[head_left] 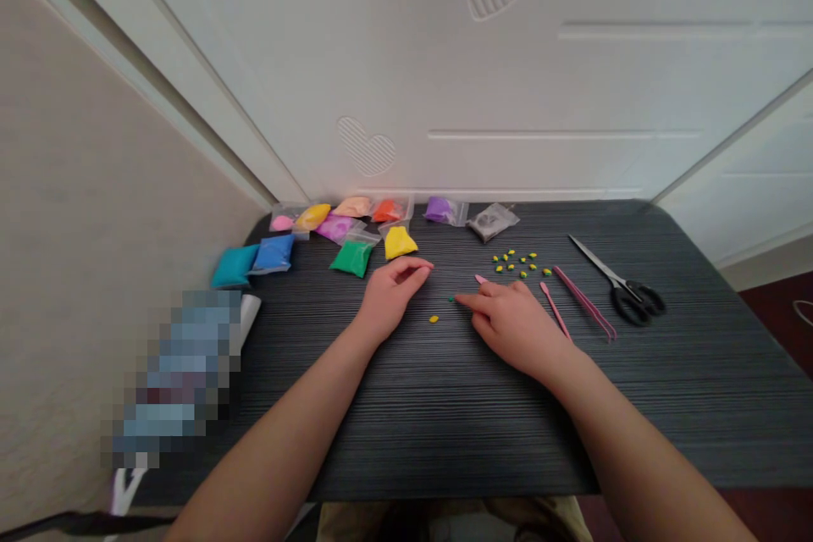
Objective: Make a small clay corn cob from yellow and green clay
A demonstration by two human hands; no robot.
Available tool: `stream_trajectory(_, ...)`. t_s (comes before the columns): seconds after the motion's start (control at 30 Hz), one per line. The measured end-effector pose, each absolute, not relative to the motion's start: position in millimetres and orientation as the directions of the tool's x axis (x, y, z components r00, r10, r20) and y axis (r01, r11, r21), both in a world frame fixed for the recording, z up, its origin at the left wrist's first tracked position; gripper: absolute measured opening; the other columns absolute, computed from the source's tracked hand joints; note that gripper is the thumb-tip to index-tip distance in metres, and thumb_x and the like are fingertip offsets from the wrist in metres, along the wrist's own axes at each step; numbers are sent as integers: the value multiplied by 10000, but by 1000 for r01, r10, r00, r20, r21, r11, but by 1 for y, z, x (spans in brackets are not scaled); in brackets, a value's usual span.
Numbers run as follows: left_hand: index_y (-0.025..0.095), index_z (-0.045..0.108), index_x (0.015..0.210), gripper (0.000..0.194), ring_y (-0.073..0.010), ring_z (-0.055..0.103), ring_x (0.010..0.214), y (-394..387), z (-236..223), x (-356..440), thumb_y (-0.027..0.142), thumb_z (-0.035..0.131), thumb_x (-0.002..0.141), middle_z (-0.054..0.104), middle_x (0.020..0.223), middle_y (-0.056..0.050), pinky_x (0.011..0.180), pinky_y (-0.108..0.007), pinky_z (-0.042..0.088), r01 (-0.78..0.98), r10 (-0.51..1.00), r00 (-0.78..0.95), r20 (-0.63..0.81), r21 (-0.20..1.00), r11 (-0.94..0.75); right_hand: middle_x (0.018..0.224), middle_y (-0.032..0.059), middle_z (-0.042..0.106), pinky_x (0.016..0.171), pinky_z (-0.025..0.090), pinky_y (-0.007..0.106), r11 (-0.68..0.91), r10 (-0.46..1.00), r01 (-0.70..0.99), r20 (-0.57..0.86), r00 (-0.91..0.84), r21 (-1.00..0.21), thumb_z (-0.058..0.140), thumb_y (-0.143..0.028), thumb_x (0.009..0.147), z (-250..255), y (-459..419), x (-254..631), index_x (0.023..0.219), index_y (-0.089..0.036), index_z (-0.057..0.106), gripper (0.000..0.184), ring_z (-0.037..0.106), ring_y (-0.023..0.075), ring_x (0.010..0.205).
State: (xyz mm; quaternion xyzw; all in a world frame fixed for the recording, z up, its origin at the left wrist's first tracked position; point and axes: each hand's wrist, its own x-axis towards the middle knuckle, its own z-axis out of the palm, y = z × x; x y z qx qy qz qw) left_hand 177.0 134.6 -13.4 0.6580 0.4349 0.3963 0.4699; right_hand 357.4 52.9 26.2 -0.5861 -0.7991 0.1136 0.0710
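Green clay speck (451, 299), beyond and right of the yellow clay piece (434, 319), is touched by the index finger of the right hand (508, 318), seemingly for shaping; light pressure is called for. Other fingers there are curled, those of the left hand (392, 292) narrowed; whether anything is gripped cannot be told.

Illumination: diffuse, moderately dim. White heart-embossed panel (406, 59): brightest surface. Wide-angle distortion stretches the dark-grey grained tabletop (432, 432) toward the right edge. Coarse pixelation masks one left-side area. Fine detail: soft.
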Motion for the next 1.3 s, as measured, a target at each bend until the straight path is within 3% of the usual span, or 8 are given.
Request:
stream_trajectory(0.17,170,638,773,138,-110,529,678,142,-17,174,281,600,699,624,779,-17,677,-249,402,-49,977,208,44,998,-35,920,62,602,796,277,323,300,946,919,-40,-320,-257,323,-217,858,24,51,352,1183,-242,487,365,468,207,1079)
stream_trajectory(0.43,164,641,721,102,-93,500,630,142,-12,175,247,610,671,603,720,-9,627,-232,385,-158,980,196,-20,986,52,915,59,613,761,278,344,294,944,935,-97,-317,-200,324,-235,856,23,49,345,1214,-263,451,381,538,203,901)
stream_trajectory(0.6,164,640,735,94,-84,491,630,142,-13,174,236,608,685,599,735,-9,628,-226,378,-177,975,221,-12,983,53,919,52,618,763,275,363,299,945,937,-78,-317,-179,322,-243,851,21,48,342,1221,-281,434,388,545,212,875)
stream_trajectory(0.8,157,638,732,98,-85,489,622,142,-13,175,236,606,682,600,745,-13,622,-227,376,-167,979,205,-8,985,43,925,73,618,781,274,358,246,963,951,-61,-261,-186,298,-241,861,20,51,347,1214,-234,443,381,510,225,998)
stream_trajectory(1.03,160,640,727,106,-90,492,615,142,-12,175,246,605,676,597,700,-7,624,-231,380,-143,979,202,-16,989,45,919,56,621,772,287,363,296,946,938,-82,-314,-179,319,-245,856,21,48,340,1222,-290,433,386,552,207,877)
stream_trajectory(1.3,158,635,749,111,-86,493,624,142,-14,174,246,599,691,594,716,-8,629,-226,378,-137,976,217,-6,990,37,1104,92,584,823,280,367,241,969,955,-9,-246,-173,273,-207,863,16,52,350,1236,-214,407,397,442,213,1131)
